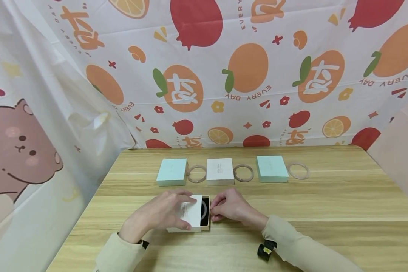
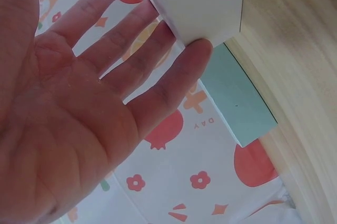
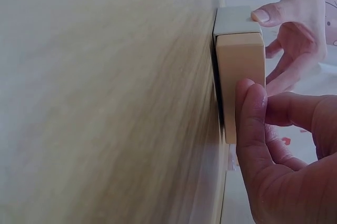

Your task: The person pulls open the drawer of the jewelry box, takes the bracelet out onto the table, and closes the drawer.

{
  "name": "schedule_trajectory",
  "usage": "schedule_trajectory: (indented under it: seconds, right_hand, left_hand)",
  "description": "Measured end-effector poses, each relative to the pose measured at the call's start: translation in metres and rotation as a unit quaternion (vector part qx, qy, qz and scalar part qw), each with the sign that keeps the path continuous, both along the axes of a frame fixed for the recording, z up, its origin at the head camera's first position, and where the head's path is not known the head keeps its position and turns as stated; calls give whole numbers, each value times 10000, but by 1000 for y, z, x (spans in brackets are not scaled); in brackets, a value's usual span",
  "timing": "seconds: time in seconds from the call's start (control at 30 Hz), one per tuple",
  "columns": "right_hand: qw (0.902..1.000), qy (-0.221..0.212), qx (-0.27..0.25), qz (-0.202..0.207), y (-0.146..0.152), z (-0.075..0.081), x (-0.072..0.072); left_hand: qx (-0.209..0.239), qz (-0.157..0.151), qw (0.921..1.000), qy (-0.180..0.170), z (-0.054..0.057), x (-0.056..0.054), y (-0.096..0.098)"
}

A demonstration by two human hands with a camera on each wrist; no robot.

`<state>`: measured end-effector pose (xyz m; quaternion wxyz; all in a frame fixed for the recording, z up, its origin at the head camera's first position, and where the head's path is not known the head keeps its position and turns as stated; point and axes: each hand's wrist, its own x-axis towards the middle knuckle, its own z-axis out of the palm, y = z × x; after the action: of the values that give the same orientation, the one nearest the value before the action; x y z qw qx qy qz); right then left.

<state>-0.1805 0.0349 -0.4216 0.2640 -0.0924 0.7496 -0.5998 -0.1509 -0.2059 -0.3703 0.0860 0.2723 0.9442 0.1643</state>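
On the table in the head view, a white sleeve box (image 1: 195, 217) is partly slid off its tan inner tray (image 1: 205, 227). Part of a pale bangle (image 1: 204, 210) shows on the tray's black lining; the sleeve covers the rest. My left hand (image 1: 164, 211) spans the sleeve and holds it between thumb and fingers; in the left wrist view, fingertips touch the white box (image 2: 202, 3). At the tray's right end, my right hand (image 1: 229, 206) pinches the end wall. The right wrist view shows these fingers on the tan tray wall (image 3: 239, 61).
Behind the hands stand a mint box (image 1: 172, 172), a white box (image 1: 220, 171) and another mint box (image 1: 272, 169) in a row. To the right of each lies a bangle: one (image 1: 204, 177), a darker one (image 1: 251, 175) and a pale one (image 1: 307, 174). A fruit-print curtain (image 1: 207, 75) hangs behind the table.
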Motion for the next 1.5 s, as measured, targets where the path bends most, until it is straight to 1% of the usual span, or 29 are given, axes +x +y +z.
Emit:
schedule_trajectory:
  seconds: [0.3,0.9,1.5]
  right_hand:
    - [9999,88,142,-4,4,0,0]
    - [10000,64,5,52,11,0,-1]
    - [9999,41,75,58,16,-1,-1]
  left_hand:
    - [11,18,10000,-33,0,0,0]
    - [6,102,9999,-66,-1,1,0]
    - [51,38,10000,-63,-1,1,-1]
